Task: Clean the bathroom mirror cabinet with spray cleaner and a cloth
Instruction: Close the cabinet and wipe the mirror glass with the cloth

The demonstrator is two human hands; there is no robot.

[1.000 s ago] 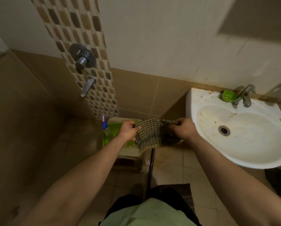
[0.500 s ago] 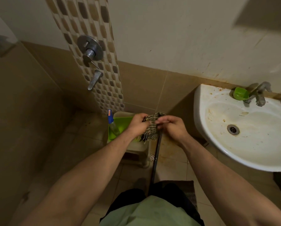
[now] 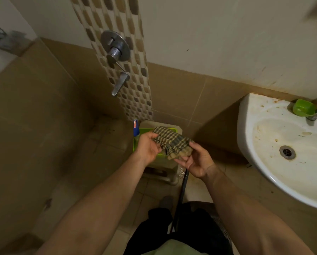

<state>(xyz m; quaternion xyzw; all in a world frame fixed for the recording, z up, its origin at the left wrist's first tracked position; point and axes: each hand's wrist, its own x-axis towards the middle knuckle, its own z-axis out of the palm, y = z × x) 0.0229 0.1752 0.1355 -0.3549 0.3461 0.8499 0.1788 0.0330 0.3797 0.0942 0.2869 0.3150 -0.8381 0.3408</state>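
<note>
A checked green-and-dark cloth, folded into a thick bundle, lies across both my hands at mid-frame. My left hand grips its left end, palm turned up. Supporting the bundle from below and the right is my right hand, fingers curled around it. Behind the left hand, a spray bottle with a blue top stands in a green tray on a pale stool. The mirror cabinet is out of view.
A stained white sink juts out at the right, with a green soap dish beside its tap. A chrome shower mixer sits on the mosaic tile strip. A dark thin pole leans below my hands.
The cloth was stretched open between my hands, then gathered together, and is now a folded bundle. My view has swung left, so the sink sits further right.
</note>
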